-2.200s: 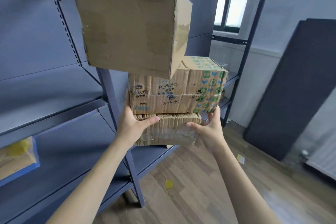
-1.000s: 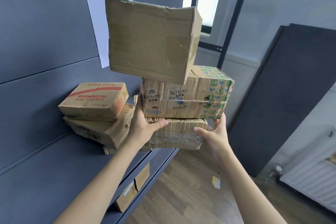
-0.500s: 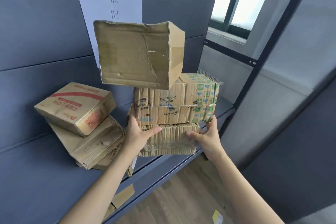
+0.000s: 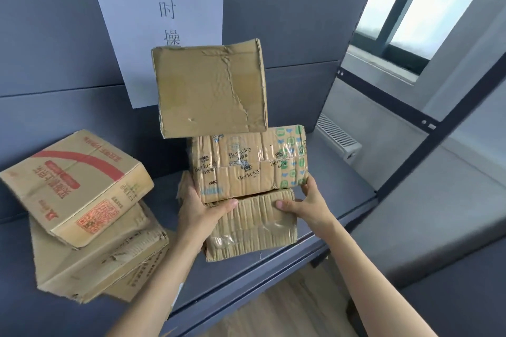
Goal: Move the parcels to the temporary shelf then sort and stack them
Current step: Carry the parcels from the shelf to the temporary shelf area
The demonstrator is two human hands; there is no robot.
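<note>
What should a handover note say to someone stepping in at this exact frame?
Left hand and right hand both grip the bottom parcel of a carried three-parcel stack, at its sides.
Berkeley parcel sits on it; plain box on top, overhanging left.
The stack is at the shelf front edge; whether it rests there is unclear.
Already on the shelf, left: red-printed box tilted on a crumpled box.
Left: set the stack down, then sort and stack everything.
</note>
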